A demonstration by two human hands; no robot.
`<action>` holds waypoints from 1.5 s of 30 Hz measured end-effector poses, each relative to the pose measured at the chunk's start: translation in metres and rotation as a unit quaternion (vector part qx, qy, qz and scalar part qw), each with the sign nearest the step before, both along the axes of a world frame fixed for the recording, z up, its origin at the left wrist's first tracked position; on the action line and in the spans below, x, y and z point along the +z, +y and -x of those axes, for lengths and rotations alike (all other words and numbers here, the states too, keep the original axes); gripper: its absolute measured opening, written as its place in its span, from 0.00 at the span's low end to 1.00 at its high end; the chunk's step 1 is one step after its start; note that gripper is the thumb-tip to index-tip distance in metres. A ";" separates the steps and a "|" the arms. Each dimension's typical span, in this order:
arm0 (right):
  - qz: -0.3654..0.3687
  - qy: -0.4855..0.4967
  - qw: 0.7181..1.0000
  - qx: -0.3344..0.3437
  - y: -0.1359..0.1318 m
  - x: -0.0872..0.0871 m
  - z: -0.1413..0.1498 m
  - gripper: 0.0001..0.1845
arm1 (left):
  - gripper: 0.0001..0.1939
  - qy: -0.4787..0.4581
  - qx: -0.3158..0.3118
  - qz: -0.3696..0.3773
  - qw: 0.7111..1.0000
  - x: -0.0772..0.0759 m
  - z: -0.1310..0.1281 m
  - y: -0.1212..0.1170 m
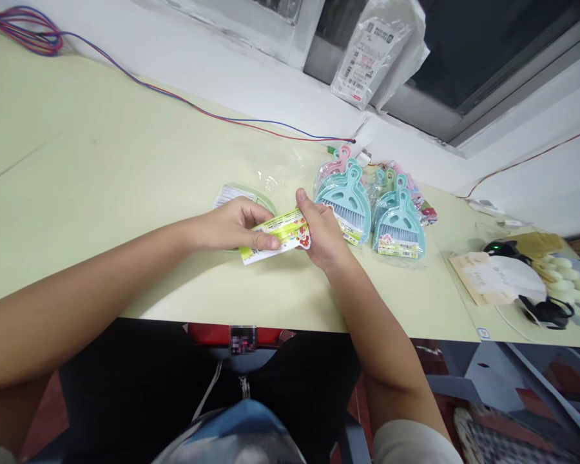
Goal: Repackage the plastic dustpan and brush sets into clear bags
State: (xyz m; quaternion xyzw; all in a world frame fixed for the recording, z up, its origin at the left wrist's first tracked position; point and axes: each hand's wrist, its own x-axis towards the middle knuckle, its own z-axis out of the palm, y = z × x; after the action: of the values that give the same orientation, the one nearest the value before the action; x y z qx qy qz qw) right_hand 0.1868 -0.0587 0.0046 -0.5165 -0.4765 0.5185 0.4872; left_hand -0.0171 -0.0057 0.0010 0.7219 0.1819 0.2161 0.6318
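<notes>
A yellow-green printed label card [283, 231] with a red cartoon figure at one end is held between my two hands above the table. My left hand [239, 222] pinches its left part, thumb on top. My right hand [323, 235] grips its right end, thumb raised. Partly hidden behind my left hand lies a pale green dustpan with a white-bristled brush [236, 191]. Just beyond my right hand is a stack of bagged blue dustpan-and-brush sets [350, 193], with printed labels on them.
More bagged sets [400, 222] lie to the right. A clear plastic bag [270, 174] rests behind my hands. Red and blue wires [183, 103] run along the wall. At far right are a paper card [493, 274], black headphones [548, 312] and several pale round objects [565, 280].
</notes>
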 end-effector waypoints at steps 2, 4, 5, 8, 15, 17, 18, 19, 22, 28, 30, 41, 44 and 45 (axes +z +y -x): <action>-0.007 -0.005 1.000 0.010 -0.001 0.000 0.001 0.36 | 0.15 -0.007 -0.018 0.013 1.000 0.001 -0.001 -0.001; -0.006 -0.015 1.000 0.020 -0.002 0.000 0.003 0.35 | 0.14 -0.016 -0.033 0.016 0.999 0.002 -0.002 -0.003; 0.000 -0.019 1.000 0.023 -0.003 0.000 0.004 0.35 | 0.14 -0.022 -0.039 0.018 0.999 0.002 -0.002 -0.004; 0.034 -0.011 0.999 0.028 -0.003 0.002 0.006 0.35 | 0.12 -0.024 -0.053 0.028 0.998 0.001 -0.002 -0.005; 0.108 0.026 0.994 -0.002 0.004 0.009 -0.004 0.34 | 0.09 -0.006 -0.071 0.005 0.997 0.006 0.005 -0.001; 0.109 0.030 0.994 -0.010 0.007 0.009 -0.011 0.34 | 0.07 -0.002 -0.073 -0.017 0.997 0.011 0.008 0.000; 0.107 0.032 0.994 -0.011 0.009 0.009 -0.014 0.34 | 0.07 0.001 -0.074 -0.027 0.997 0.013 0.011 0.001; 0.103 0.034 0.994 -0.011 0.011 0.008 -0.018 0.34 | 0.07 0.006 -0.078 -0.035 0.996 0.015 0.014 0.003; 0.084 0.039 0.996 -0.009 0.015 0.006 -0.028 0.35 | 0.10 0.032 -0.096 -0.046 0.994 0.021 0.028 0.012; 0.064 0.030 0.997 -0.020 0.018 0.004 -0.031 0.35 | 0.27 0.053 -0.014 -0.053 0.997 0.018 0.053 0.043; 0.064 0.022 0.998 -0.021 0.017 0.003 -0.028 0.35 | 0.33 0.003 0.061 -0.022 0.998 0.012 0.047 0.046; 0.064 -0.028 0.998 0.008 0.014 -0.002 -0.012 0.37 | 0.18 0.023 0.017 0.032 0.999 0.006 0.001 0.005; 0.067 -0.017 0.998 0.002 0.016 -0.004 -0.015 0.36 | 0.17 0.004 -0.014 0.069 0.997 0.005 0.005 0.005; 0.070 -0.013 0.997 0.000 0.017 -0.005 -0.016 0.36 | 0.16 -0.006 -0.026 0.076 0.997 0.005 0.005 0.005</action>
State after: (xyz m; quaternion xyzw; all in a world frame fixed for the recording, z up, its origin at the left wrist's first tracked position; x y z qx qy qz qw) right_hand 0.2033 -0.0421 -0.0001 -0.5557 -0.4453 0.5440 0.4438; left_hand -0.0224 -0.0010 0.0055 0.6753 0.1754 0.1892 0.6910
